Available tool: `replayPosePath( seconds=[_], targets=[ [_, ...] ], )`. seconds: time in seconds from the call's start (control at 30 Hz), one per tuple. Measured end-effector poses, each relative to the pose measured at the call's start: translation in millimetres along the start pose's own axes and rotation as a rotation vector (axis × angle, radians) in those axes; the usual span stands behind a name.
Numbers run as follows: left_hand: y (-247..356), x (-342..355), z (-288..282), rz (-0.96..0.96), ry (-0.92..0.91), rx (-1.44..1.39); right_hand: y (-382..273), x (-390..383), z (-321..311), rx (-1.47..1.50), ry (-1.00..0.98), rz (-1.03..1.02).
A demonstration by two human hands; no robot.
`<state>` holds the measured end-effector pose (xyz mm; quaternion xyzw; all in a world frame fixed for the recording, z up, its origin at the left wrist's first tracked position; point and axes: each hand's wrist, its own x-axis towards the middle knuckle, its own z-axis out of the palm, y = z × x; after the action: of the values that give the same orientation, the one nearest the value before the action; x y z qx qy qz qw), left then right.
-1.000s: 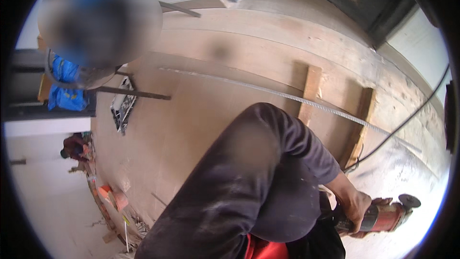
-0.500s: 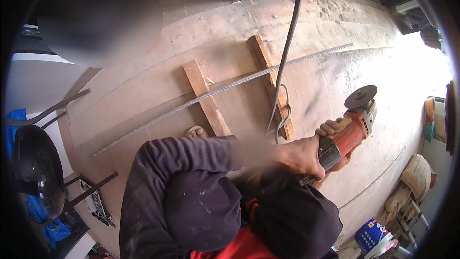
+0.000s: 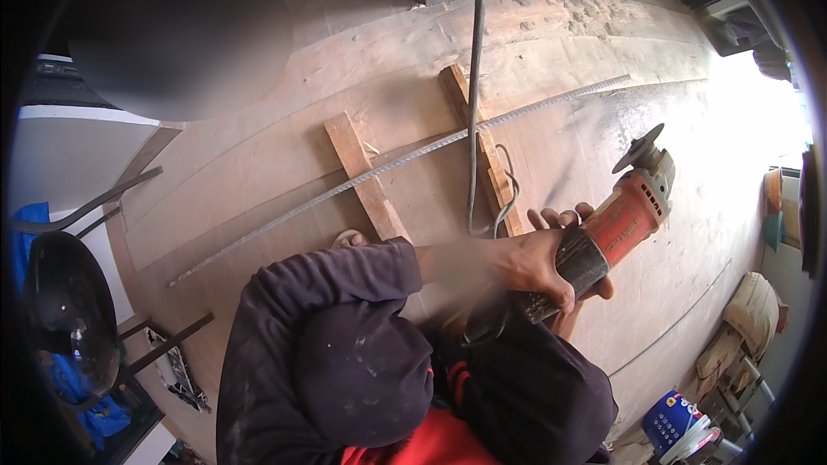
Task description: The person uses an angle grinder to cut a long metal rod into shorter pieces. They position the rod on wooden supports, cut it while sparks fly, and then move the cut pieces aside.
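A red and black angle grinder (image 3: pixel 627 222) with a thin disc (image 3: pixel 640 148) is held up over the floor at the right. My left hand (image 3: pixel 532 265) lies across its black rear body, thumb on the near side and fingertips spread loosely on the far side. My right hand (image 3: pixel 605 288) grips it from below, mostly hidden behind the tool. Left of the grinder, a ribbed steel bar (image 3: pixel 413 153) rests across two wooden blocks, the nearer-left block (image 3: pixel 357 164) and the right block (image 3: pixel 461 90).
A grey cable (image 3: pixel 476 52) hangs down in front of the right block. At the left are a black rounded object (image 3: pixel 71 310) and dark metal bars (image 3: pixel 168 349). A blue bucket (image 3: pixel 670 422) and a dusty sack (image 3: pixel 751 314) stand at the right. Another thin bar (image 3: pixel 663 336) lies nearby.
The grinder has shifted slightly left and turned, so its disc appears more edge-on. My left hand has slid back along the body, its fingers more spread. The cable has swung left.
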<state>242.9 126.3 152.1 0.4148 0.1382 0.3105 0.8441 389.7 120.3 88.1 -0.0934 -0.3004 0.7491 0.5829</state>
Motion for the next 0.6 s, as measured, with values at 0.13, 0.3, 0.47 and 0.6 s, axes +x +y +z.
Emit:
replayPosePath(
  seconds=[0.13, 0.3, 0.47, 0.6],
  targets=[
    [11.0, 5.2, 4.7, 0.093, -0.037, 0.034, -5.7, 19.3, 17.3, -0.207, 0.133, -0.331],
    [34.6, -0.9, 0.6, -0.081, 0.090, 0.921, -72.4, 39.1, 60.4, -0.866, 0.232, -0.134],
    [22.6, 3.8, 7.4, -0.078, 0.095, 0.764, -69.7, 39.0, 65.7, -0.596, 0.209, -0.025],
    [8.7, -4.9, 3.0, 0.005, 0.061, 0.710, -64.6, 44.2, 55.9, -0.361, 0.156, 0.199]
  ],
)
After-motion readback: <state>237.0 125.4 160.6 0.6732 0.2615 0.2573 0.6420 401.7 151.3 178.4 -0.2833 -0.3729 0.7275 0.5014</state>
